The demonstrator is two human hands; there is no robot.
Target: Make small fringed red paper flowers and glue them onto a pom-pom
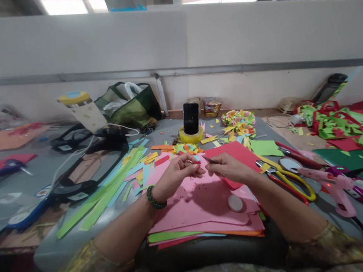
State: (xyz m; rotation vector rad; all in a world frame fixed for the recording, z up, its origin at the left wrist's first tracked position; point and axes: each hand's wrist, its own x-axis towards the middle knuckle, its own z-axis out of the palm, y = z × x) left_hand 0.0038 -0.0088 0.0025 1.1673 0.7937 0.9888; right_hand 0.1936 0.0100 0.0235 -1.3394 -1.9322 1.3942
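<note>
Over flat pink paper sheets [191, 212] at lower centre is a small red paper piece [198, 163]; long green paper strips [110, 184] lie left, a pink plastic glue gun [337, 186] lower right.

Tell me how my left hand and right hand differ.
The left hand pinches a small red piece; the right hand holds a thin dark tool. A green bracelet sits behind the left hand; none shows behind the right hand. Both are bare, with fingers bent.

A crowded gray surface [65, 252]
Green strips [89, 204], a paper stack [187, 214] and a glue gun [339, 195] are laid there.
</note>
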